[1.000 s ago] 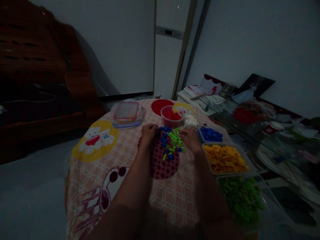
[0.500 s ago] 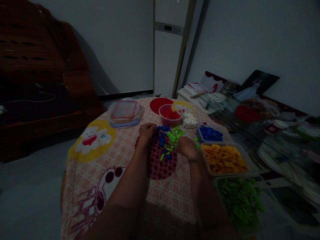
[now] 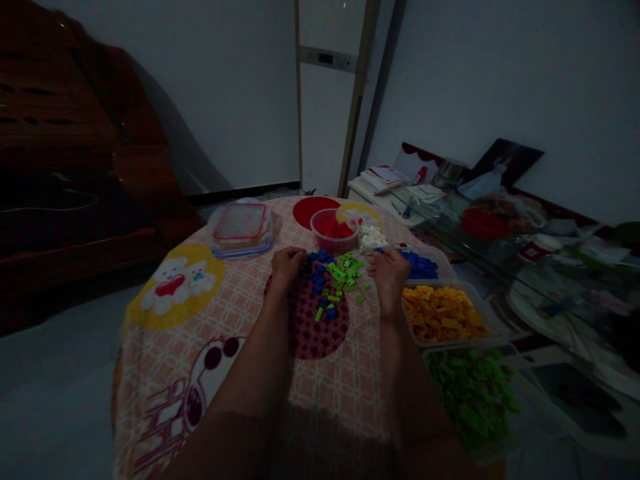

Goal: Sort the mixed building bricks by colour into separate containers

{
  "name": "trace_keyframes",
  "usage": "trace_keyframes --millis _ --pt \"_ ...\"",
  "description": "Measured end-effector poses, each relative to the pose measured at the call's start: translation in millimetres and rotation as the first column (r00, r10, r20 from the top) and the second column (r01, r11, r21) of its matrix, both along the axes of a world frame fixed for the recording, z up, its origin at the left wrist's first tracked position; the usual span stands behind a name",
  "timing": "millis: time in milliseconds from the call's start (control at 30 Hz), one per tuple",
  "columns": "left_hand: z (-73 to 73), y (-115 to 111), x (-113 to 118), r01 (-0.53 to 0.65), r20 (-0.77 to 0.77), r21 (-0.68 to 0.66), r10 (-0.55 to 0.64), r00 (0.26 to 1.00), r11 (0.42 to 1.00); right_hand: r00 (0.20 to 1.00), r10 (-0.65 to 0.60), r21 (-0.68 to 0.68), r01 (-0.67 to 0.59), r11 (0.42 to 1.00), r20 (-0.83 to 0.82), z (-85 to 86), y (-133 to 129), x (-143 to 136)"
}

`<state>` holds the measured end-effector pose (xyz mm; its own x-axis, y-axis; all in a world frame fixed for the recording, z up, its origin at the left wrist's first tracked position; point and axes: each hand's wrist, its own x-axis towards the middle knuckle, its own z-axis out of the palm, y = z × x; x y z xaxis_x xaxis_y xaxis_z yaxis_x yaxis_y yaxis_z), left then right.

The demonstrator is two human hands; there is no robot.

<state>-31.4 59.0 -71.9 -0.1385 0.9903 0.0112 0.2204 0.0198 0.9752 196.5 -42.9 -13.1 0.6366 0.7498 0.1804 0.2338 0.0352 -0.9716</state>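
Observation:
My left hand is at the left edge of the dark red patch on the tablecloth. Its fingers are curled together beside a row of blue blocks; whatever they pinch is hidden. My right hand is raised in front of the blue-block container, its fingers drawn together. A bit of blue, seemingly a blue block, shows at its fingertips. Between the hands lie loose green blocks, with more blue ones running down the patch among them.
A round tub of red blocks stands behind, beside a heap of white pieces. Boxes of yellow blocks and green blocks line the right side. A lidded clear box sits back left; a cluttered glass table adjoins.
My right hand has moved away from the green blocks, up and to the right toward the blue-block container, uncovering several green pieces. My left hand stays by the blue row. The view shifts slightly.

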Motion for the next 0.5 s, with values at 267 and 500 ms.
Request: trace_keyframes --millis 267,500 --pt "-1.7 0.3 0.6 0.003 0.011 0.0 -0.003 1.0 1.0 0.787 -0.074 0.279 0.302 0.912 -0.612 0.8 7.7 7.4" --pt "-4.7 1.0 0.7 -0.005 -0.01 0.04 0.005 1.0 0.999 0.801 -0.074 0.333 0.329 0.884 -0.595 -2.6 5.0 24.4"
